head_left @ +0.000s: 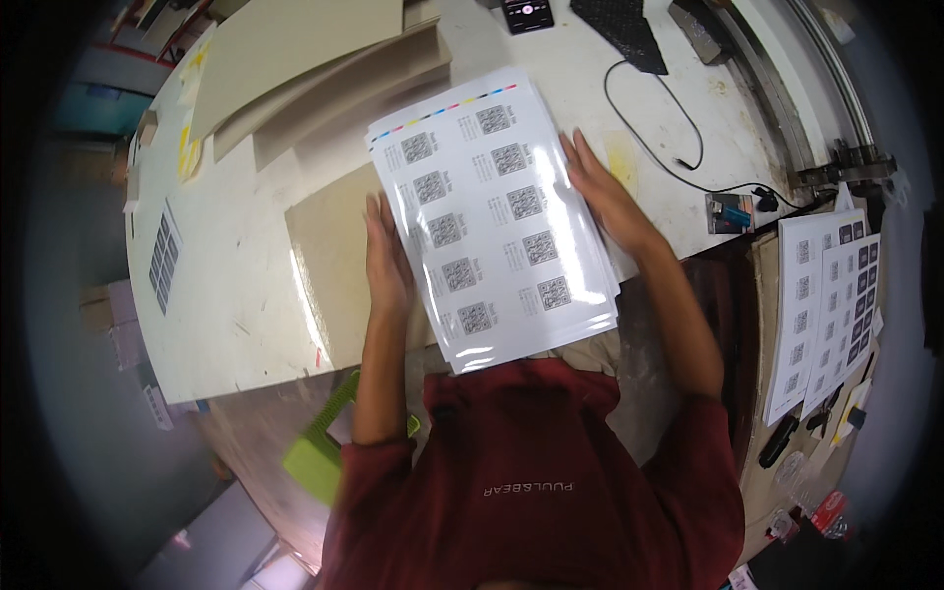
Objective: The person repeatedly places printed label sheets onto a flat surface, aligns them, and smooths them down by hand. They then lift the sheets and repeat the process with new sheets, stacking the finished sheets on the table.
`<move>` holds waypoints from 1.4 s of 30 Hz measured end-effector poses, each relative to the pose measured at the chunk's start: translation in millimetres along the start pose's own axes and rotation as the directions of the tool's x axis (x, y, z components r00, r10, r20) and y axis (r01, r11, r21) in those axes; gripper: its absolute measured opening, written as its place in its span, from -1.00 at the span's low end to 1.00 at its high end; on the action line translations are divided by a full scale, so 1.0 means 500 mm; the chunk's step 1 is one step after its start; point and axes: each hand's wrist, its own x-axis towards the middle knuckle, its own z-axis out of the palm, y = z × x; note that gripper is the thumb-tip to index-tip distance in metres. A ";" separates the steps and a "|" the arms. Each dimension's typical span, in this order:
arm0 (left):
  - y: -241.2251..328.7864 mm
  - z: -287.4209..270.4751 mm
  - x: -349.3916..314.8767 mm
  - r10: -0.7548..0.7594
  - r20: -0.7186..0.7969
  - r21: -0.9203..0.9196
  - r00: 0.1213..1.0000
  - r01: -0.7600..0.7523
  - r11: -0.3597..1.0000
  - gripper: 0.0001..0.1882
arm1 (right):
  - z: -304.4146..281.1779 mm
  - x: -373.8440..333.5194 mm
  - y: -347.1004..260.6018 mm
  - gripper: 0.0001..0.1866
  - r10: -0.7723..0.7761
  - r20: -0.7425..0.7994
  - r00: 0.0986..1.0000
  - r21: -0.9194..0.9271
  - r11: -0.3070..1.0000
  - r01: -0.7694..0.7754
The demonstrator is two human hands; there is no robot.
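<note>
A stack of glossy white printed sheets (500,221), each with two columns of square black codes and a coloured strip along the top, lies slightly tilted in front of me, its near end over the table's edge. Along its left side my left hand (387,258) is held upright, fingers stretched and close to the edge. My right hand (602,197) lies flat against the right side with straight fingers. Neither hand is wrapped round the stack. Some lower sheets stick out unevenly at the bottom right corner.
Large grey-beige boards (295,59) lie at the far left of the white table (226,324). A black cable (657,147), a phone (528,14) and a small box (729,213) are on the right. More printed sheets (816,295) rest on a side surface. A green plastic object (317,454) is below.
</note>
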 end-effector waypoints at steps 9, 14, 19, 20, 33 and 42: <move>-0.070 -0.005 -0.091 0.210 0.124 -0.001 0.970 -0.212 0.977 -0.17 | 0.028 -0.040 0.002 -0.12 -0.037 0.025 0.999 -0.038 0.999 0.038; -0.029 -0.020 -0.024 0.063 -0.036 0.219 0.997 -0.054 0.974 -0.25 | -0.026 0.042 -0.009 -0.19 0.013 -0.121 0.993 0.058 0.998 -0.006; 0.055 0.003 0.131 -0.055 -0.006 0.035 0.998 0.055 0.998 -0.43 | 0.012 0.178 -0.061 -0.16 0.051 -0.026 0.998 -0.091 0.994 -0.054; 0.055 0.004 0.134 -0.050 -0.017 0.085 0.999 0.051 0.995 -0.44 | 0.017 0.183 -0.059 -0.16 0.052 -0.056 0.997 -0.164 0.985 -0.061; 0.029 -0.008 0.086 -0.044 0.137 0.157 0.990 0.022 0.987 -0.25 | -0.017 0.157 -0.030 0.07 0.009 0.006 1.000 0.223 0.975 -0.011; -0.057 0.000 -0.118 0.169 0.093 0.157 0.981 -0.182 0.971 0.15 | 0.032 -0.087 0.082 -0.05 -0.313 0.017 0.950 0.201 0.932 0.303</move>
